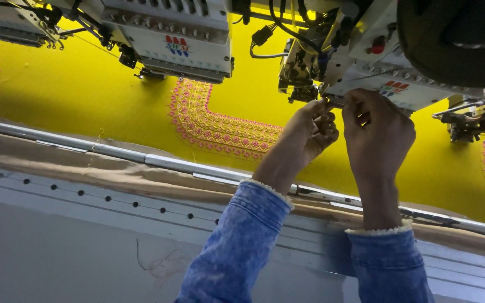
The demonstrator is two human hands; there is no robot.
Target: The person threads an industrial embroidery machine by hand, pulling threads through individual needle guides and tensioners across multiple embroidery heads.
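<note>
Yellow cloth (85, 95) behind, left hand (316, 126) and right hand (376, 132) raised — fingers pinched at embroidery head (366, 62)

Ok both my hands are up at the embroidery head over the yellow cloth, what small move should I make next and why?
Probably draw the pinched fingertips of the left hand slowly down from the embroidery head, with the right hand steadying beside it. Both hands sit at the head's lower edge, above the yellow cloth; whether a thread is in the pinch is too fine to see, so go gently.
</note>
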